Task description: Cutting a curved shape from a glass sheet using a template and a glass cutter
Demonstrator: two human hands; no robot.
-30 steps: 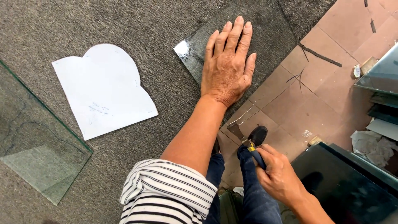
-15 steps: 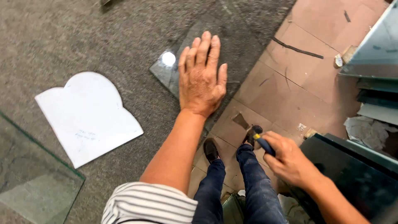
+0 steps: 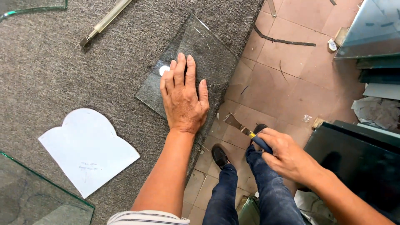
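- Glass pane [image 3: 200, 54], clear, roughly rectangular, lying flat on grey carpeted table [image 3: 83, 79] toward 12 o'clock, one edge overhanging table edge
- Left hand [image 3: 183, 98] pressed palm-down on pane's near part, fingers spread flat and pointing to 12 o'clock
- Right hand [image 3: 287, 156] at 4 o'clock, fingers curled tight around blue-handled pliers [image 3: 243, 130], metal jaws pointing to 10 o'clock, just beside pane's near edge, contact not discernible
- White paper template [image 3: 89, 150], scalloped top, at 8 o'clock on carpet
- Glass cutter [image 3: 104, 21] at 11 o'clock, well apart from hand
- Second glass sheet [image 3: 33, 200] at 7 o'clock corner
- Tiled floor [image 3: 291, 83], glass slivers scattered, at 2 o'clock
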